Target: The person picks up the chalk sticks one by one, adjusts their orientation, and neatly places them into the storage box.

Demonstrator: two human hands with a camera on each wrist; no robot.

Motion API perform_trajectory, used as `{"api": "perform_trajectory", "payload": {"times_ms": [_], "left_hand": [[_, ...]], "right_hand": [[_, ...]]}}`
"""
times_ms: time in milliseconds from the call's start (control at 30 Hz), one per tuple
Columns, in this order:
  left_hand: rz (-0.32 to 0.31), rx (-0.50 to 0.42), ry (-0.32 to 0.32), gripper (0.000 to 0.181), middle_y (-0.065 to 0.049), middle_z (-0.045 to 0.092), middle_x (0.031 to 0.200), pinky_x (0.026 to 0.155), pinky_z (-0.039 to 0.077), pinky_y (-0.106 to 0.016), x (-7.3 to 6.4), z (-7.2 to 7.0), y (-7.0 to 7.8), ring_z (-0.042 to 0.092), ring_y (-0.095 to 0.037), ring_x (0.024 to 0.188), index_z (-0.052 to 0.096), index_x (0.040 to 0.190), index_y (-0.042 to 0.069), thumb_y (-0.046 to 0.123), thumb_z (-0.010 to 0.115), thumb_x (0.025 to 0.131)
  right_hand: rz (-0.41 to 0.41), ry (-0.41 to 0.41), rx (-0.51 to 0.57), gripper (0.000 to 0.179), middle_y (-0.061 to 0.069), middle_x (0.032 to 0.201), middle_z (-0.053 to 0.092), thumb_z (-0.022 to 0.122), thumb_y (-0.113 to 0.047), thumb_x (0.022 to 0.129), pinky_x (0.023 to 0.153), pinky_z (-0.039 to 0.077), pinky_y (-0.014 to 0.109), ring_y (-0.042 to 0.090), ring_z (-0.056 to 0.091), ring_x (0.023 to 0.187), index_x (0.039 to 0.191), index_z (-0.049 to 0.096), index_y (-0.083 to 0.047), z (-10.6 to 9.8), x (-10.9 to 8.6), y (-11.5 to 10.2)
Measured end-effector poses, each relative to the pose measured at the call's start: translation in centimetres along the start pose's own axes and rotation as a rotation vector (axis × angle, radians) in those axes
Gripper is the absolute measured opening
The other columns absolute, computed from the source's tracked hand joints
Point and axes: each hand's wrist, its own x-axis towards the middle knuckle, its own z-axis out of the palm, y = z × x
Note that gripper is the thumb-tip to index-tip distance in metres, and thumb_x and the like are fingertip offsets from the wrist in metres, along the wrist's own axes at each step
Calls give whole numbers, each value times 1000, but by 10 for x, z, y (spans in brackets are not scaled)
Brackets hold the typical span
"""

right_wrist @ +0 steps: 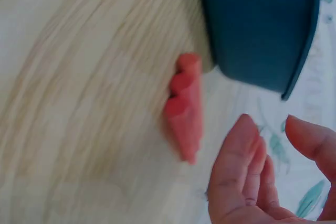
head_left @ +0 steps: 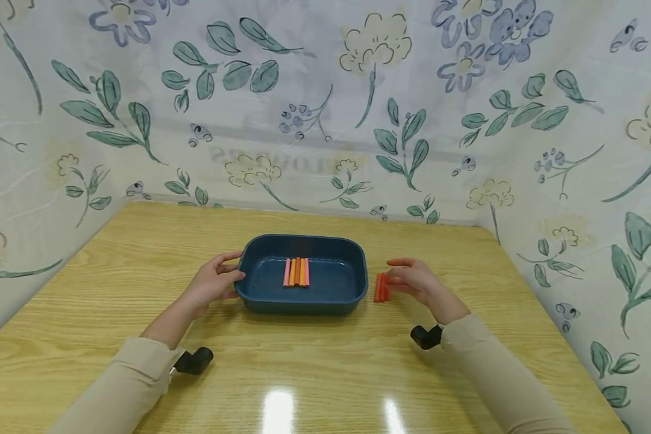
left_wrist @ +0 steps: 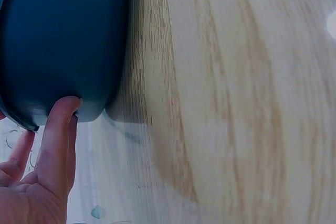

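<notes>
A dark blue rectangular tub (head_left: 304, 308) stands on the wooden table. Inside it, several short sticks (head_left: 296, 272), pink, orange and brownish red, lie side by side. The left hand (head_left: 215, 278) touches the tub's left end; in the left wrist view its extended fingers (left_wrist: 58, 135) rest against the outer wall and rim. To the right of the tub lie three red round sticks (right_wrist: 184, 108), like chalk or crayons, in a row. Beside them is the right hand (head_left: 416, 282), thumb and fingers apart and holding nothing. It partly covers the red sticks in the head view.
A pale sheet (head_left: 325, 108) printed with flowers and leaves hangs behind and at both sides of the table (head_left: 314, 374). Black devices (head_left: 194, 360) are strapped at both wrists, below the beige sleeves.
</notes>
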Motion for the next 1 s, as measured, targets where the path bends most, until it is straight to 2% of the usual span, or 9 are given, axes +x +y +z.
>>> {"api": "perform_trajectory", "payload": {"times_ms": [100, 167, 333, 400, 567, 700, 800, 1000], "left_hand": [[2, -7, -2, 56, -33, 33, 135, 77, 54, -41, 0, 0, 0, 56, -38, 106, 24, 145, -1, 6, 49, 95], [3, -12, -2, 56, -33, 33, 134, 77, 54, -41, 0, 0, -1, 56, -37, 105, 24, 145, -1, 6, 49, 95], [2, -17, -2, 57, -34, 33, 134, 77, 54, -42, 1, 0, -1, 57, -36, 104, 24, 145, -1, 5, 49, 94], [1, -17, -2, 56, -33, 33, 135, 78, 54, -43, 0, 0, -1, 56, -37, 105, 24, 145, -1, 5, 49, 95], [-5, -15, 0, 56, -33, 33, 135, 78, 53, -43, -1, 0, -1, 56, -36, 105, 24, 145, 0, 5, 49, 95], [-4, -15, -3, 57, -33, 32, 135, 78, 53, -42, -1, 1, 0, 57, -35, 104, 24, 145, 0, 6, 50, 95], [0, -20, -6, 57, -34, 32, 135, 78, 54, -42, -1, 1, 0, 57, -35, 104, 23, 145, -1, 6, 50, 95], [-6, -20, -3, 57, -33, 32, 135, 77, 54, -42, -1, 1, -1, 58, -35, 103, 23, 145, 0, 6, 50, 95]], "right_hand": [[25, 10, -42, 53, 19, 109, 58, 53, 4, 88, 90, 49, 40, 14, 62, 77, 137, 34, 10, -5, 2, 5], [45, -1, -62, 54, 19, 106, 59, 54, 3, 89, 90, 48, 41, 14, 62, 78, 138, 32, 10, -8, 4, 8], [96, -38, -74, 60, 29, 128, 44, 54, 6, 88, 88, 49, 41, 18, 60, 83, 142, 27, 6, -12, 7, 14], [108, -50, -86, 64, 28, 131, 40, 56, 8, 87, 86, 51, 40, 18, 60, 83, 143, 26, 4, -13, 8, 15], [107, -62, -144, 70, 20, 110, 48, 61, 12, 82, 77, 55, 36, 18, 61, 76, 143, 27, 1, -12, 11, 17], [108, -53, -192, 69, 13, 97, 48, 63, 12, 81, 73, 56, 33, 17, 58, 73, 141, 32, 1, -10, 14, 18], [107, -49, -206, 67, 13, 95, 46, 64, 13, 79, 72, 56, 33, 18, 56, 72, 139, 35, 1, -9, 15, 18], [71, -22, -199, 64, 19, 105, 52, 62, 14, 79, 66, 54, 29, 18, 58, 72, 134, 32, -1, -9, 16, 20]]}}
